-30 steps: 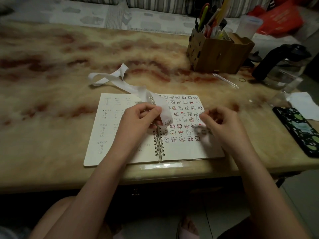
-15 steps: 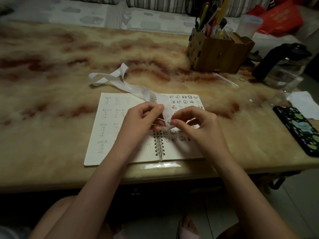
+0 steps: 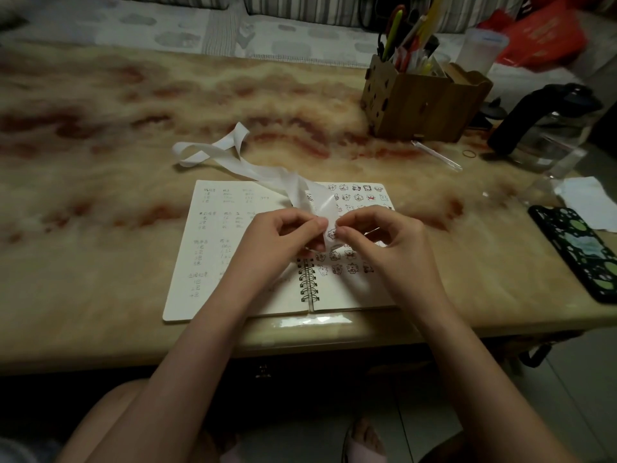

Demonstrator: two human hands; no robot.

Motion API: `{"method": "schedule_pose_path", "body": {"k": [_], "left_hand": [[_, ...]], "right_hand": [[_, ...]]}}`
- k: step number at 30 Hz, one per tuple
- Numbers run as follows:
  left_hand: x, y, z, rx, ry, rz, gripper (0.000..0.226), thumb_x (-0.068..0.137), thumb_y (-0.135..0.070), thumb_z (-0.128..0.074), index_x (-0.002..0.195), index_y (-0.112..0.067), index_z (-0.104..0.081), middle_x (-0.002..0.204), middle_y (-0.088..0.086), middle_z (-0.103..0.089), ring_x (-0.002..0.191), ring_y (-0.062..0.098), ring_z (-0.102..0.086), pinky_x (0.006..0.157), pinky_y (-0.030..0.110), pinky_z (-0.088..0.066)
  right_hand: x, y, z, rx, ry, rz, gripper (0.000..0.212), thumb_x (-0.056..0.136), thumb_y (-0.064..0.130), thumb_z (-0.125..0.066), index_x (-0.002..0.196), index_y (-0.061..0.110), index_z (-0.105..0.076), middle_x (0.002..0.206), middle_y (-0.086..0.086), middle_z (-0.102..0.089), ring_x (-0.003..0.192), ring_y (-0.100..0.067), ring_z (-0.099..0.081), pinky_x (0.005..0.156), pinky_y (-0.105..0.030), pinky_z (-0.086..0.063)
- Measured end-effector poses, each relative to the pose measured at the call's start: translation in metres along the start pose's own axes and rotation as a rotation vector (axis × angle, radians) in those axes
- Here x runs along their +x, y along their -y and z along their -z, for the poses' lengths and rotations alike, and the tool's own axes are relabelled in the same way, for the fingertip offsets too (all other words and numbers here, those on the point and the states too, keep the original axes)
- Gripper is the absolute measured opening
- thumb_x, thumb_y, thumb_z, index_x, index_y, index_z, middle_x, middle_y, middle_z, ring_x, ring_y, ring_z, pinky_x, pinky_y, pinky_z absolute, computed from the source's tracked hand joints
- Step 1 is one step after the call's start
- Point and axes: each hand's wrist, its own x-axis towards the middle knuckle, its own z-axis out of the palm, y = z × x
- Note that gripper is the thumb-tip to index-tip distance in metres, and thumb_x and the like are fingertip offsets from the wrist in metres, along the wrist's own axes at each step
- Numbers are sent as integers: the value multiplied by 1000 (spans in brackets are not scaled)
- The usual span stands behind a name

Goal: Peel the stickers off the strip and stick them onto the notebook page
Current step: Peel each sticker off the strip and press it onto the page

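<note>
A glossy beige stone-patterned table with red-brown streaks (image 3: 100, 228) fills the dimly lit scene. Behind it stands a sofa with a pale grey printed seat cover (image 3: 167, 31) and striped back cushions (image 3: 300, 5). Pale floor tiles (image 3: 551, 379) show at lower right.

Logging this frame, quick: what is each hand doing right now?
Left hand: pinches the long white paper sticker strip.
Right hand: pinches the small cartoon sticker at the strip's end.

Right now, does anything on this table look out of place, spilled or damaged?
Nothing looks spilled or damaged. Only untidiness: the strip trails off the notebook in a loose curl across the table, and a clear pen and a rubber band lie loose beside the wooden pen holder.
</note>
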Motion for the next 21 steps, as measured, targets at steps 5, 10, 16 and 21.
{"method": "schedule_pose_path", "body": {"k": [5,10,16,21], "left_hand": [[0,-1,0,14,11,-13,13,88,-15,-64,76,-16,-70,64,-4,-68,67,7,-67,71,26,-56],[-1,-1,1,14,10,-39,10,88,-14,-65,79,-15,-71,65,-5,-69,66,5,-66,67,19,-55],[-1,-3,0,10,25,-41,9,88,-13,-64,81,-14,-71,65,-5,-69,66,3,-66,65,16,-53],[-1,-3,0,26,23,-46,9,87,-13,-65,81,-15,-71,65,-6,-69,66,2,-66,65,17,-54]], "right_hand": [[0,1,0,-13,7,3,6,80,9,-73,83,13,-72,77,7,-72,68,-1,-62,66,-19,-49],[0,1,0,9,-8,-16,10,79,9,-74,81,17,-71,73,10,-70,65,0,-60,62,-18,-47],[0,2,1,36,-2,-22,11,78,7,-74,82,16,-70,73,8,-69,66,1,-60,62,-15,-46],[1,3,2,40,7,-30,9,78,6,-74,80,13,-70,73,7,-69,65,0,-59,61,-15,-46]]}}
